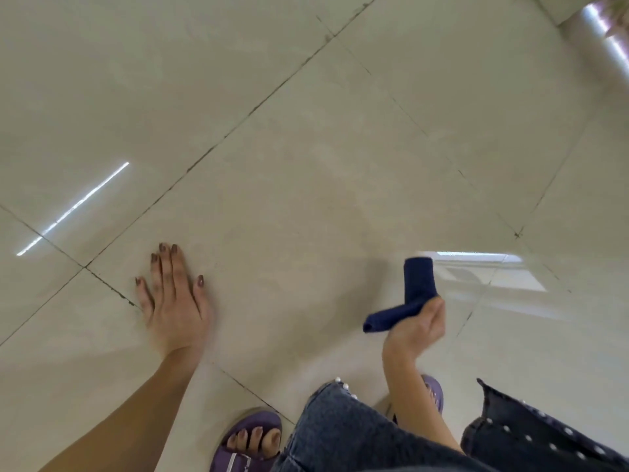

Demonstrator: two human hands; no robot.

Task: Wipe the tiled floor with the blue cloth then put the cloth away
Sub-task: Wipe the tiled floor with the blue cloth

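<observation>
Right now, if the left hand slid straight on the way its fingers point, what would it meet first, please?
Nothing solid, as far as the picture shows: the left hand lies flat on the tiled floor, with only a grout line ahead of its fingers.

Showed a purple sandal (253,420) at the bottom edge, open at the front, with dark-polished toes (253,439) poking out. Showed a second purple sandal (434,391) further right, mostly hidden. Had dark blue jeans (340,434) filling the lower right corner, parted into two legs with a gap between, with rows of small pearl studs (343,384) along their edges. Caught a bright shiny streak (609,32) in the top right corner, too blurred to name.
</observation>
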